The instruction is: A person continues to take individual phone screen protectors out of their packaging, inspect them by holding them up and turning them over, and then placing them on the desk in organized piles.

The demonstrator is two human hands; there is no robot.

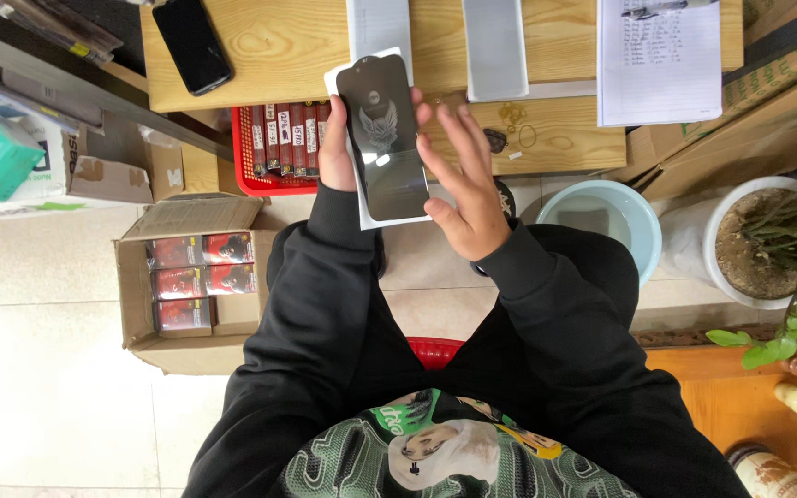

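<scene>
I hold a flat, glossy black rectangular screen protector [384,138] upright in front of me, backed by a thin white card sleeve [362,214] whose edge peeks out along its left side and bottom. It sits just above my lap, in front of the near edge of the pale wooden table [288,46] with its visible grain. My left hand [336,148] grips the protector from behind and along its left edge, fingers curled around it so only knuckles and thumb side show. My right hand [461,189] rests against the right edge, fingers spread and loosely extended, thumb lying near the lower right corner; it touches the edge rather than clamping it.

On the table lie a dark smartphone [192,43], two long grey-white flat strips [494,48], a sheet of white lined paper with handwriting [659,60] and a few thin rubber bands [517,120]. Below the table's edge stands a red plastic mesh basket [246,171] of slim red boxes set on end. On the tiled floor to my left, an open brown cardboard carton [136,304] holds more dark red boxes. To my right are a pale blue round basin [634,217] and a white pot with a leafy plant [767,240].
</scene>
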